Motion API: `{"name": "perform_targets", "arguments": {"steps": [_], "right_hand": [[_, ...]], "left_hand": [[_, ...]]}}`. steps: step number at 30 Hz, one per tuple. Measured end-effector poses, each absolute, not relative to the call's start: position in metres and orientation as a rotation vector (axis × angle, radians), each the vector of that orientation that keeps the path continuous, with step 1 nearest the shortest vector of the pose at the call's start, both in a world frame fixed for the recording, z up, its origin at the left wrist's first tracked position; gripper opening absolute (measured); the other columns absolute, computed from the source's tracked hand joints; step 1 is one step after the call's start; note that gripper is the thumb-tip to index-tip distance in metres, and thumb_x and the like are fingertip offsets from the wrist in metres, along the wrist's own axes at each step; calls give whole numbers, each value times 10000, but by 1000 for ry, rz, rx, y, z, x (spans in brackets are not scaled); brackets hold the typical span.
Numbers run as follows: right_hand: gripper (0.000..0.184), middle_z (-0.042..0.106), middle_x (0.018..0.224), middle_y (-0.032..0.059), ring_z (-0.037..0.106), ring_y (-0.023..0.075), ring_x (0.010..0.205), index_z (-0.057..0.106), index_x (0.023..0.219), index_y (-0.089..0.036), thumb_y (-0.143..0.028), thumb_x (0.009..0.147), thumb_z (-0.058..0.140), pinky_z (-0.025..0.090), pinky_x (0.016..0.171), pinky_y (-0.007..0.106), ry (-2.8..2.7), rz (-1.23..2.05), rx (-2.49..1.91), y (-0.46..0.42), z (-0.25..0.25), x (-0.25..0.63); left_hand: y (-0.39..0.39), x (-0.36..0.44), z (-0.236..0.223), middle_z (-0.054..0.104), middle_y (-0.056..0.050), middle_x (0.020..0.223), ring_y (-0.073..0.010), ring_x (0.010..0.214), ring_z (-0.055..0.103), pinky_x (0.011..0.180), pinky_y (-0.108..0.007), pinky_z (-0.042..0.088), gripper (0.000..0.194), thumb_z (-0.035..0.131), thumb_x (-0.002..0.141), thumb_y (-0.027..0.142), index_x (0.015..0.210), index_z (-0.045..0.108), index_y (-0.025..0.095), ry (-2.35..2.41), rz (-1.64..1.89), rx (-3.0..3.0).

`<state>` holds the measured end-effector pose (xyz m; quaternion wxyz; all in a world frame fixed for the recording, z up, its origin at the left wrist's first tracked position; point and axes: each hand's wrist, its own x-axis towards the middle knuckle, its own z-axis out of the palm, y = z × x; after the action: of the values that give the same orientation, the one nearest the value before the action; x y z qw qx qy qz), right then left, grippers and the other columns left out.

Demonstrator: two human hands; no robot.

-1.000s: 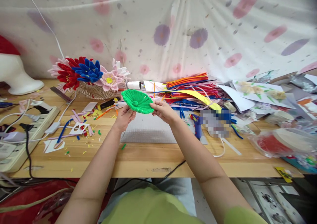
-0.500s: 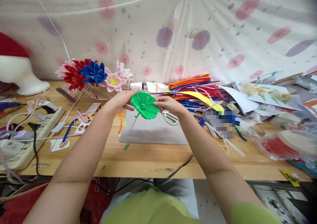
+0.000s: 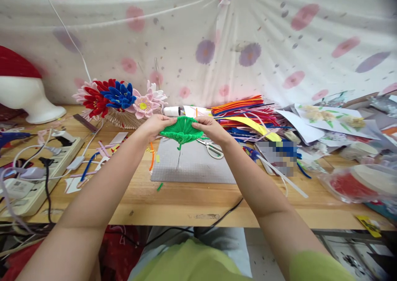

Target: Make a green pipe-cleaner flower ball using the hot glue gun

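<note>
A green pipe-cleaner leaf (image 3: 182, 130), round and pleated with radiating ribs, is held up above the grey cutting mat (image 3: 198, 169). My left hand (image 3: 156, 127) pinches its left edge, and my right hand (image 3: 208, 128) grips the right edge between thumb and fingers. Its middle is folded downward, so the front rim juts toward me. From underneath hangs a thin wire (image 3: 179, 161) with a green end at the top. White-handled scissors (image 3: 214, 150) lie on the mat below my right hand. A short green scrap (image 3: 159, 186) rests on the wood in front.
Red, blue and pink flowers (image 3: 119, 94) stand at the back left near a mannequin head (image 3: 23, 90). A power strip (image 3: 46, 177) with cables lies left. Bundled pipe cleaners (image 3: 238, 105), a glue gun (image 3: 252, 152) and a plastic-wrapped roll (image 3: 356, 181) spread along the right.
The green leaf has tilted from facing me to a flatter, folded pose. My left hand now grips its upper left edge with the thumb on top. The hanging wire has swung right.
</note>
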<state>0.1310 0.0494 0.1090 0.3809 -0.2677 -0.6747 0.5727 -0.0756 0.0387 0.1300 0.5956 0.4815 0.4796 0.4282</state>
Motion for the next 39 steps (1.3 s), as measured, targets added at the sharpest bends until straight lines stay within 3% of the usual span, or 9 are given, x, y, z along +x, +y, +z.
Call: {"name": "perform_targets", "arguments": {"steps": [5,9,17,23,29,36,39], "right_hand": [[339,584,674,-16,519,91,630,627,741,-154,-491,710,621,421,583,219,-1812,1363,-804,51,120,134],[301,606,675,-15,543,98,626,640,717,-157,-450,662,679,446,601,232,-1791,1502,-770,52,125,128],[310,646,681,-3,590,125,647,658,739,-175,-462,632,704,484,626,249,-1540,1420,-909,54,111,128],[367,662,692,10,626,165,678,658,746,-181,-533,645,672,518,664,293,-1409,1452,-907,49,101,122],[348,669,672,13,640,172,654,648,738,-173,-488,608,721,533,676,318,-1239,1535,-884,52,91,116],[312,675,684,9,648,176,705,659,753,-168,-463,655,687,523,694,306,-1225,1391,-974,55,84,117],[287,679,699,5,644,166,700,663,769,-170,-443,681,669,520,701,302,-1216,1333,-1009,57,81,117]], "left_hand": [[35,-70,135,632,-74,550,-153,446,579,411,-245,447,182,760,601,248,603,667,92,1174,1029,1258],[33,-64,140,615,-55,537,-165,444,581,424,-265,449,165,764,591,224,595,658,98,1132,1010,1282],[14,-77,144,669,-79,707,-161,557,632,448,-236,473,333,647,705,462,739,637,130,1282,885,1307],[5,-70,129,607,-21,543,-94,432,546,418,-193,435,304,668,708,386,611,549,124,1380,1101,1180],[8,-64,116,595,-6,526,-74,409,526,398,-170,404,301,705,667,386,647,575,115,1239,1210,998],[3,-60,111,622,-35,584,-127,497,604,438,-216,469,418,644,675,531,699,585,118,1220,1182,941],[-1,-58,111,618,-41,549,-141,497,617,443,-212,477,394,683,651,490,663,579,110,1232,1146,1000]]}}
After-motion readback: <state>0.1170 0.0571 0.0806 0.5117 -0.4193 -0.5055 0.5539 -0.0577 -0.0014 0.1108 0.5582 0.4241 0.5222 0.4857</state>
